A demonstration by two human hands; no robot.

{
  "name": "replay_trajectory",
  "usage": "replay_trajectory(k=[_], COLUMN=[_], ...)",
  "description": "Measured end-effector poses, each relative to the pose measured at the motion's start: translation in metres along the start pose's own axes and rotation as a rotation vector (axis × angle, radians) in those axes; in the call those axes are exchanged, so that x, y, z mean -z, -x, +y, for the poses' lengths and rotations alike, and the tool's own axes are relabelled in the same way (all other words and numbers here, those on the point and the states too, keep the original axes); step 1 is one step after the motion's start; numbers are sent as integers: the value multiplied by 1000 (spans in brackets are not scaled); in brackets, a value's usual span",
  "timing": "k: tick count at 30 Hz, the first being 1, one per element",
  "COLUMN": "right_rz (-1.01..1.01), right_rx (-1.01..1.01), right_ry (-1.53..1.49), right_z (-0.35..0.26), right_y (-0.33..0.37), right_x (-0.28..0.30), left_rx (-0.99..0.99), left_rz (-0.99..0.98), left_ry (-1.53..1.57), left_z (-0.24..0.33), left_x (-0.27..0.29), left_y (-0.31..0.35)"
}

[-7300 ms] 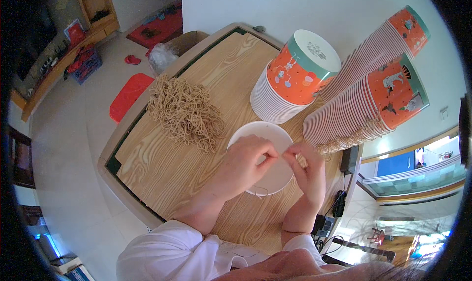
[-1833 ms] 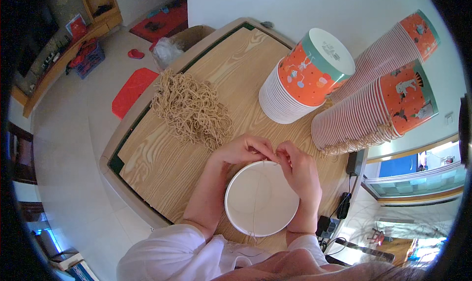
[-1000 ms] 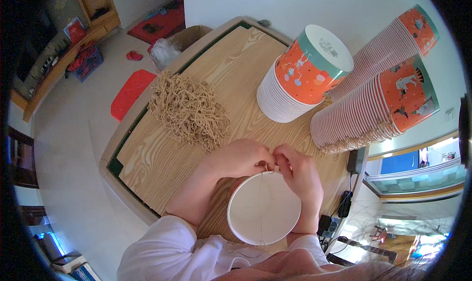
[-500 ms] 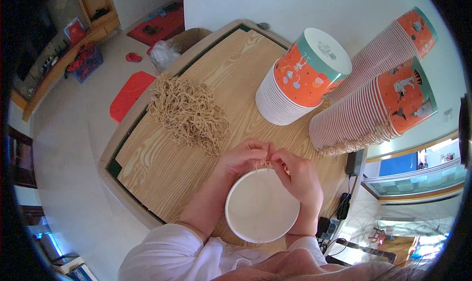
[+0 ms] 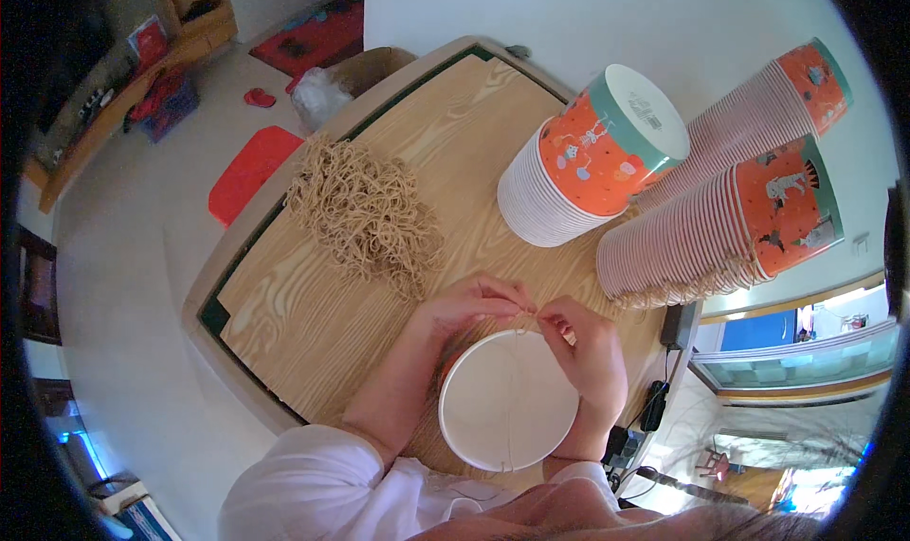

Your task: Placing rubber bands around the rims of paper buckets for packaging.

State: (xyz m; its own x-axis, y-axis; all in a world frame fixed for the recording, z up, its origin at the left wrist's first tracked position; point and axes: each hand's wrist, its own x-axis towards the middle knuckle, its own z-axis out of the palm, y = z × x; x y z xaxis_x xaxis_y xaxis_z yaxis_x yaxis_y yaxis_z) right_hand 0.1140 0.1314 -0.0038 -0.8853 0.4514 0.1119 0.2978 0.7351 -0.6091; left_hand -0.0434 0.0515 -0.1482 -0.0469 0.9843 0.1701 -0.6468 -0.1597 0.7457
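A white-lined paper bucket (image 5: 507, 408) stands upright in front of me, its round mouth facing up. One thin tan strand runs across the mouth, from the near rim to the far rim. Over that far rim my left hand (image 5: 477, 299) pinches tan cord between thumb and fingers. Close beside it, my right hand (image 5: 585, 345) is closed on the same cord, fingertips almost touching the left ones. A tangled pile of tan cord (image 5: 365, 214) lies on the wooden table (image 5: 294, 351), beyond my left forearm.
Nested stacks of orange and green paper buckets stand at the right: an upturned stack (image 5: 607, 157), a leaning stack (image 5: 701, 219) with tan cord along its rims, and another stack (image 5: 749, 105) behind. Black adapters (image 5: 654, 405) sit by the table's right edge. A cardboard box (image 5: 379, 65) is beyond the table.
My hands have shifted slightly, and the fingertips have drawn a little up from the bucket's rim. The bunched cord at the rim is now a single strand stretched across the mouth.
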Motion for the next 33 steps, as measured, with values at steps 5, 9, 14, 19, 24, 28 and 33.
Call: replay_trajectory(k=[5, 9, 14, 19, 24, 28, 33], right_rz=[-6, -23, 1, 6, -4, -5, -2], right_rx=[-9, 7, 20, 8, 17, 15, 24], right_ry=[36, 64, 46, 15, 75, 98, 156], right_z=[-1, -2, 2, 1, 1, 1, 4], right_y=[-3, -6, -7, -7, -8, -7, -7], right_x=[-2, -5, -6, -7, -7, -8, -7], left_rx=[-42, -9, -45, -72, -81, -59, 28], left_rz=[-35, -16, 7, 10, 18, 14, 43], left_ry=[-83, -17, -51, 8, 47, 25, -3], left_z=[-5, -6, -10, -14, -16, -12, -5], left_x=[0, -1, -5, -1, 0, -2, -8], left_y=[-5, -6, -12, -11, -11, -11, -9])
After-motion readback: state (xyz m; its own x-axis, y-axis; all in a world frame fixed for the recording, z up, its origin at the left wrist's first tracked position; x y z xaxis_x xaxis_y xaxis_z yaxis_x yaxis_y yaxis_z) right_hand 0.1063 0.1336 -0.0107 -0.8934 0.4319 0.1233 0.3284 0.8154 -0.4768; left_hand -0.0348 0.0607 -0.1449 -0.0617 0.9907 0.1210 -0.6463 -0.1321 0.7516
